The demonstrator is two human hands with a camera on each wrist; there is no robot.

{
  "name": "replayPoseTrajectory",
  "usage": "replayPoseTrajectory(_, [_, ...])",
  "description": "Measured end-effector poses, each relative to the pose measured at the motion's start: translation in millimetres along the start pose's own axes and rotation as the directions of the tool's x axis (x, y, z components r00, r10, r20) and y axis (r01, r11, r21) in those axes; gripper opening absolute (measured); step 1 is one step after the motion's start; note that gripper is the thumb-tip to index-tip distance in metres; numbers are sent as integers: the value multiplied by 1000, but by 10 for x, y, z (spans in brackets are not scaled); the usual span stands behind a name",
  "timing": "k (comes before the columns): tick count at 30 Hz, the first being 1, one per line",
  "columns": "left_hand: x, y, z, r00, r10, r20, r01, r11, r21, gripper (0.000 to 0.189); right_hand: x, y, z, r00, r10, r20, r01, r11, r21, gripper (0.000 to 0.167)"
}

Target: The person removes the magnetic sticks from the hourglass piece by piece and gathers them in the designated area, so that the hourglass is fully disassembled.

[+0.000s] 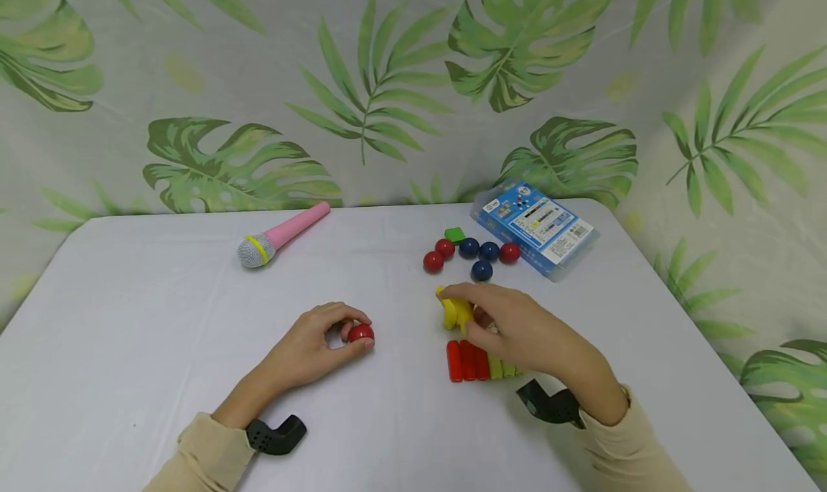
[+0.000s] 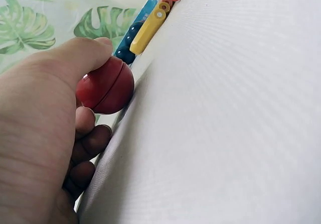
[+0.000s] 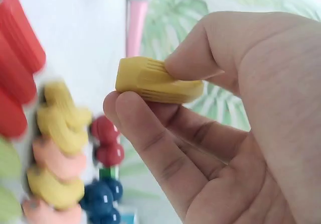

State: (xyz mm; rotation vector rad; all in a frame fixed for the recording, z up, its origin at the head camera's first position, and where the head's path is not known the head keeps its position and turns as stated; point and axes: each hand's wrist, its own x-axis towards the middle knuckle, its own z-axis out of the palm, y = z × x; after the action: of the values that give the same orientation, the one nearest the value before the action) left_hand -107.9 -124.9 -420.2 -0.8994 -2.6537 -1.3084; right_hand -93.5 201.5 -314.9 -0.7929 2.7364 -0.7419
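My left hand point(image 1: 313, 345) holds a red ball point(image 1: 362, 334) between thumb and fingers, low over the white table; a seam line crosses the ball in the left wrist view. My right hand point(image 1: 526, 327) pinches a yellow plastic piece point(image 3: 143, 81) with ridged sides between thumb and fingertips, above the table. Below that hand, curved yellow pieces point(image 3: 57, 189) and pink pieces point(image 3: 57, 156) lie in a row, partly hidden by it in the head view. Nearer to me is a row of red sticks point(image 1: 455, 361) and yellow-green sticks point(image 1: 496, 367).
Beyond the right hand lie red balls point(image 1: 433, 262), dark blue balls point(image 1: 482, 271) and a green piece point(image 1: 455, 235). A blue package point(image 1: 536, 226) in clear plastic lies at the back right. Back left is a pink microphone point(image 1: 293, 230). A leaf-patterned cloth point(image 1: 400, 82) hangs behind the table.
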Motion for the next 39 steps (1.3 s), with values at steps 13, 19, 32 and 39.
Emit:
replayPoseTrajectory(13, [0, 1, 5, 1000, 2, 1, -2, 1000, 0, 24, -88, 614, -264, 983, 123, -138, -129, 991, -35, 20])
replayPoseTrajectory(19, [-2, 1, 3, 1000, -3, 3, 3, 1000, 3, 24, -91, 802, -251, 969, 203, -143, -210, 977, -34, 41])
replayPoseTrajectory(32, [1, 5, 0, 1000, -7, 8, 7, 1000, -3, 24, -27, 980, -164, 930, 360, -73, -362, 932, -21, 28])
replayPoseTrajectory(39, [1, 3, 0, 1000, 1, 6, 0, 1000, -5, 23, 10, 992, -92, 911, 403, -92, -407, 913, -35, 31])
